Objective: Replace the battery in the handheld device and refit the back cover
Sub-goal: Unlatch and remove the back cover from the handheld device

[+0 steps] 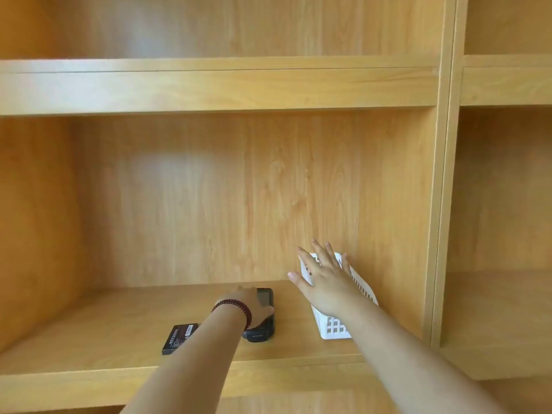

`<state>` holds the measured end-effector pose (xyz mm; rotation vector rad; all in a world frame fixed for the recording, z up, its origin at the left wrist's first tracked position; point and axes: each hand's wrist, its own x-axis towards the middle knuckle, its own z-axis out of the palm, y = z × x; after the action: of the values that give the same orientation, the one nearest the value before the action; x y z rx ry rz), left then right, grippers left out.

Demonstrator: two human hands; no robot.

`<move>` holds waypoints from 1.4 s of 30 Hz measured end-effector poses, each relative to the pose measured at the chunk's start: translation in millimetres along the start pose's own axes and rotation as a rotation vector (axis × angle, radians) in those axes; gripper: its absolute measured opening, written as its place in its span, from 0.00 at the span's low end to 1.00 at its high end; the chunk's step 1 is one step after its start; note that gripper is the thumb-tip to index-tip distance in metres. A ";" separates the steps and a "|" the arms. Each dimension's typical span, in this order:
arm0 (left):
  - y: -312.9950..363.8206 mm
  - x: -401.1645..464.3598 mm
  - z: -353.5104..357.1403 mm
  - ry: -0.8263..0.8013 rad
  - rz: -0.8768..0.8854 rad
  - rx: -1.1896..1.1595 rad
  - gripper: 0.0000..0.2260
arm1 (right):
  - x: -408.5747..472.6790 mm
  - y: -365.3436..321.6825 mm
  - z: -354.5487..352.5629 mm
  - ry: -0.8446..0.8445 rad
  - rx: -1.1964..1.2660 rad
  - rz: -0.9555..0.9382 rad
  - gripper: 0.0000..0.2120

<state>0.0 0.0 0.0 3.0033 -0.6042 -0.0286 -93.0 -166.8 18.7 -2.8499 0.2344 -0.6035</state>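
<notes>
A black handheld device [263,318] lies on the wooden shelf [119,333], its long side pointing away from me. My left hand [248,300], with a dark red bead bracelet on the wrist, rests on top of the device and grips it, hiding its middle. To the left of the device a flat black battery [178,338] with a label lies loose on the shelf. My right hand [324,279] hovers with fingers spread over a white plastic basket [334,327] and holds nothing. What the basket holds is hidden.
The shelf sits in a wooden cabinet with a back wall [239,189], an upper shelf board [209,85] overhead and a vertical divider [439,204] just right of the basket. More compartments lie to the right.
</notes>
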 end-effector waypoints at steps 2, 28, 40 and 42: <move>-0.2 4.7 3.6 -0.037 -0.042 -0.046 0.32 | 0.1 -0.4 1.5 -0.002 -0.007 0.005 0.32; -23.5 3.9 -33.8 -0.275 -0.010 -1.665 0.20 | -0.4 -0.8 -3.2 0.068 -0.221 0.024 0.41; -27.9 -12.8 -40.0 -0.246 0.296 -2.163 0.20 | -0.7 -17.3 -13.1 0.183 -0.330 -0.037 0.32; -26.6 -12.8 -32.4 -0.214 0.246 -2.152 0.20 | -2.6 -19.0 -12.3 0.173 -0.302 -0.040 0.31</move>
<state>-0.5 31.7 30.2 0.8389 -0.3878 -0.5424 -98.4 -150.2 33.3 -3.0970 0.3230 -0.8948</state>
